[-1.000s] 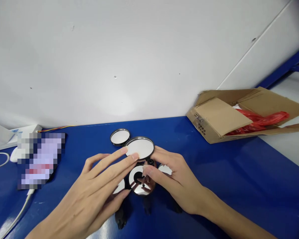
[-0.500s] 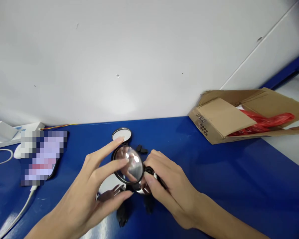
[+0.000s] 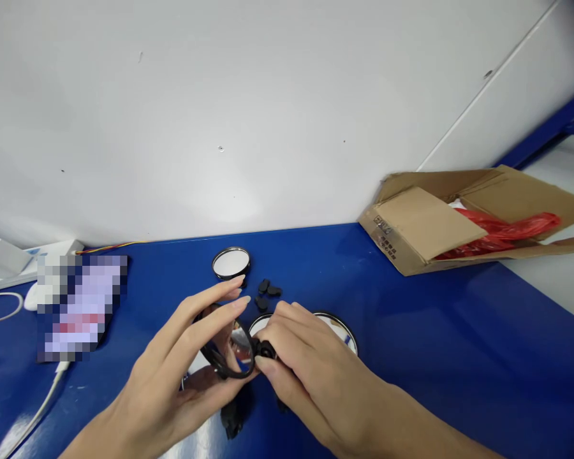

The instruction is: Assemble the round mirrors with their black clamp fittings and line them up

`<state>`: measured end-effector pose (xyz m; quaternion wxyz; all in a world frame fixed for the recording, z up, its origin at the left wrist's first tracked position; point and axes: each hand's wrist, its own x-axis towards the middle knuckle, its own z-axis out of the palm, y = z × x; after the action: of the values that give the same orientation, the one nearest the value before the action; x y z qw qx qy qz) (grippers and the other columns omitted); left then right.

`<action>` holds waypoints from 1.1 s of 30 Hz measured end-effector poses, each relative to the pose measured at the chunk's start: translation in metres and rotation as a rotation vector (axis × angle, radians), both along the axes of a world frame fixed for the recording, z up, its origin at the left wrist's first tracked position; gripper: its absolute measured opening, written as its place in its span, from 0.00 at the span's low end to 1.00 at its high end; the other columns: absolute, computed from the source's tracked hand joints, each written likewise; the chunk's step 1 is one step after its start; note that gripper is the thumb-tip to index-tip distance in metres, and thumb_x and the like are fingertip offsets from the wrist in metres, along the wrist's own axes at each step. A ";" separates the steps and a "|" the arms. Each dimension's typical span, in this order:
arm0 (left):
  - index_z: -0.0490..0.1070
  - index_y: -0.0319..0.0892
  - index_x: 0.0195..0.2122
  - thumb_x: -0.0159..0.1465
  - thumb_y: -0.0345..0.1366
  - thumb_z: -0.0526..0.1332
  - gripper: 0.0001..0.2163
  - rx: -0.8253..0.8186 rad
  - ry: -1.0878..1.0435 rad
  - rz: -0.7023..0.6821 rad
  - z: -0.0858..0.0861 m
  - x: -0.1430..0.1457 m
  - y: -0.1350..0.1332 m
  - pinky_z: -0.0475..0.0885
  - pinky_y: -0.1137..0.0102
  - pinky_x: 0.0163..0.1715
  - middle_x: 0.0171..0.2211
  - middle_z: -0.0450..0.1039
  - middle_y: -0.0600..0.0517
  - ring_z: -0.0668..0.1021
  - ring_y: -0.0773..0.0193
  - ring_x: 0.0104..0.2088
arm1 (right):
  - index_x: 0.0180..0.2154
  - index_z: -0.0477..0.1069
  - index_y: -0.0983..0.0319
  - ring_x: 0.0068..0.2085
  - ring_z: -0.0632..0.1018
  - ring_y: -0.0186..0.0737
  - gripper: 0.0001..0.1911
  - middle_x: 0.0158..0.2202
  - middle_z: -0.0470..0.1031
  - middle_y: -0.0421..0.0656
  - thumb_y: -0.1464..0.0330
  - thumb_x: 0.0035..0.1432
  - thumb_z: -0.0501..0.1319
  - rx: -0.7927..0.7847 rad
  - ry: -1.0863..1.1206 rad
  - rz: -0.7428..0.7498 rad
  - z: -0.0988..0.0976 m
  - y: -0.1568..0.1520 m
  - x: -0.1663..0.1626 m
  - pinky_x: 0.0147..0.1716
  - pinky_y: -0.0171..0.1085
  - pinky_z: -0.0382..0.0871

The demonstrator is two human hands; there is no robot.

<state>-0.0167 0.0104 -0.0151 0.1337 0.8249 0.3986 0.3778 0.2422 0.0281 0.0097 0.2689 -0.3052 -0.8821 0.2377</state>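
Head view: round mirror [image 3: 234,352] between fingers [image 3: 215,299]

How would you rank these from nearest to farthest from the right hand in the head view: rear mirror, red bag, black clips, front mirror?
1. Front mirror, at the far side of the right hand.
2. Black clips, beyond the fingers, to the left.
3. Rear mirror, farther back, left.
4. Red bag, far right, in the box.

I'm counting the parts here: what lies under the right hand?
A round mirror with a dark rim lies on the blue worktop beneath the right hand, showing only at its edges. The hand covers its middle, so anything else there cannot be seen.
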 end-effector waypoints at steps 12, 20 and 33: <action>0.68 0.55 0.72 0.69 0.40 0.75 0.32 -0.055 -0.094 0.345 0.000 -0.004 0.008 0.81 0.48 0.58 0.60 0.80 0.48 0.85 0.48 0.54 | 0.69 0.73 0.56 0.56 0.80 0.50 0.23 0.59 0.77 0.52 0.70 0.83 0.49 -0.058 -0.087 -0.294 -0.017 0.031 0.018 0.57 0.54 0.79; 0.72 0.53 0.68 0.65 0.35 0.75 0.30 0.002 0.046 0.301 0.000 -0.006 0.010 0.83 0.56 0.55 0.61 0.79 0.49 0.85 0.50 0.56 | 0.69 0.78 0.56 0.50 0.80 0.51 0.25 0.57 0.79 0.54 0.73 0.81 0.52 0.082 -0.284 -0.257 -0.025 0.039 0.026 0.52 0.57 0.81; 0.71 0.54 0.72 0.68 0.40 0.76 0.32 -0.009 -0.017 0.292 -0.002 -0.005 0.011 0.81 0.58 0.53 0.57 0.81 0.51 0.85 0.53 0.53 | 0.45 0.83 0.57 0.47 0.82 0.50 0.05 0.44 0.84 0.44 0.70 0.74 0.68 0.023 -0.274 -0.470 -0.033 0.064 0.045 0.47 0.49 0.76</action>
<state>-0.0218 0.0211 -0.0169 0.0846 0.7542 0.5150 0.3986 0.2870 0.0918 -0.0237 0.1982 -0.5280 -0.8178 0.1150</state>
